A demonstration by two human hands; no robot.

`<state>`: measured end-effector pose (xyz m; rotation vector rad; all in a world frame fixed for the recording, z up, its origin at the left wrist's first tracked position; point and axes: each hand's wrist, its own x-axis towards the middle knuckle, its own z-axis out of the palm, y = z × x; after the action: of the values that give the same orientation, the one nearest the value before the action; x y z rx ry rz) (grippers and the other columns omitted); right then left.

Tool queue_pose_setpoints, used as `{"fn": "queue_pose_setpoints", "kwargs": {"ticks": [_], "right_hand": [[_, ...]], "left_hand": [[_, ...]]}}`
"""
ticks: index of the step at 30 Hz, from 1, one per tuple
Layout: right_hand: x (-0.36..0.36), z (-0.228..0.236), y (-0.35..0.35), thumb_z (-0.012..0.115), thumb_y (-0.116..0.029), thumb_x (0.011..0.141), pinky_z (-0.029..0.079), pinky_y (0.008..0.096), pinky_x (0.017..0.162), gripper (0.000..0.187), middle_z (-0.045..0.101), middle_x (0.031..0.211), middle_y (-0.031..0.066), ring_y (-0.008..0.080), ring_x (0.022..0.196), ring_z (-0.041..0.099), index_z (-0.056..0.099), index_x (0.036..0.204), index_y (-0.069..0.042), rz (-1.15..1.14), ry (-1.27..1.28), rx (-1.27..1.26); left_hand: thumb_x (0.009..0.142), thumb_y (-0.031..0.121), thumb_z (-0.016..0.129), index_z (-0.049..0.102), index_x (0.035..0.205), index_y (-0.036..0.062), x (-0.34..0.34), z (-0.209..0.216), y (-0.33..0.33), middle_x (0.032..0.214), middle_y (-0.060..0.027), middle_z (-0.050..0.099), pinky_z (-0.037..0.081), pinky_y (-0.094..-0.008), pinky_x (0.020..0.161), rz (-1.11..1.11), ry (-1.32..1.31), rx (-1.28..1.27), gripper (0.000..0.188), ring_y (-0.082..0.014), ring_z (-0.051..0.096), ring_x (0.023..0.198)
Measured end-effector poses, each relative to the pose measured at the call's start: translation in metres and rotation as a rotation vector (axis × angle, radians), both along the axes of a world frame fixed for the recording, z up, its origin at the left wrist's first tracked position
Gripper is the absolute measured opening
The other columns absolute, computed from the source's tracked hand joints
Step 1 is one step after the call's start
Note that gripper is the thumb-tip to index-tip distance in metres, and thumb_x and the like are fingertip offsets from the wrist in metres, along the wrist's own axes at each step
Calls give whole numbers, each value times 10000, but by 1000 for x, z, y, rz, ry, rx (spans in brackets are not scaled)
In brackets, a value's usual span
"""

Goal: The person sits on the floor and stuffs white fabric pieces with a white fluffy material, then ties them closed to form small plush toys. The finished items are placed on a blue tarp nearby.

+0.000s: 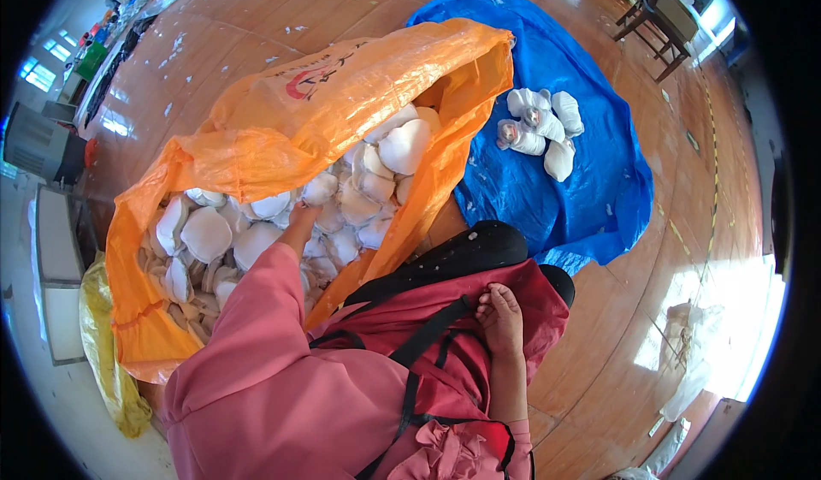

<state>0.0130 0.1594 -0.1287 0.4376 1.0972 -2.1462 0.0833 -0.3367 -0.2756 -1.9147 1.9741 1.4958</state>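
Head view, looking down on a person seated on a tiled floor point(590, 334), with a large orange sack point(256, 148) lying open to the front and left. White, rounded, cup-shaped pads point(207, 234) fill the sack's mouth, loosely heaped and overlapping. The left arm, in a wide pink sleeve point(248, 309), stretches forward over the sack's near edge, and the left hand point(301, 221) is among the pads near the middle of the heap. Its fingertips are hard to make out, so how far they are open, and whether they have hold of a pad, cannot be told. The right hand point(501, 313) rests over the dark red apron point(539, 305) on the lap, fingers loosely curled toward the thumb; nothing shows in it, though something very small could be hidden. Beyond the right knee, a small cluster of white bundles point(545, 123) sits on a spread blue sheet point(556, 215). For a clean reach, it would likely help to take pads from the top of the heap, pinching by the rim so the soft-looking cups are not crushed, and to keep the sleeve and the sack's floppy edge from dragging neighbouring pads along.
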Motion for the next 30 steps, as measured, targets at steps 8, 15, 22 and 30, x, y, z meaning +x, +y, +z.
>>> {"fn": "queue_pose_setpoints", "kwargs": {"ticks": [8,15,22,30], "right_hand": [[-1,1,1,546,-151,1004,535,247,627,122,681,839,42,131,679,646,615,1085,-90,8,-1,14],[-2,1,-2,551,-149,1002,532,240,623,114,680,837,43,125,674,643,612,1080,-93,11,3,6],[3,6,-5,580,-125,983,522,232,629,108,678,852,47,118,684,634,610,1080,-85,14,120,103],[7,30,-10,633,-60,943,511,225,708,169,689,910,51,106,784,634,629,1111,-43,-32,397,153]], "left_hand": [[802,333,747,631,1260,164,-16,-18,-6,1260,-86,632,493,-406,871,-4,-28,4,501,-254,586,1136],[859,326,679,670,1160,121,-5,7,-18,1243,-172,604,488,-452,918,-298,-311,-687,365,-346,582,1129],[923,276,609,657,1065,77,30,70,-8,1096,-163,633,492,-452,819,-231,60,-962,249,-338,604,991],[962,261,613,586,1023,131,1,143,97,955,-32,637,538,-405,751,268,622,559,146,-213,632,861]]}}
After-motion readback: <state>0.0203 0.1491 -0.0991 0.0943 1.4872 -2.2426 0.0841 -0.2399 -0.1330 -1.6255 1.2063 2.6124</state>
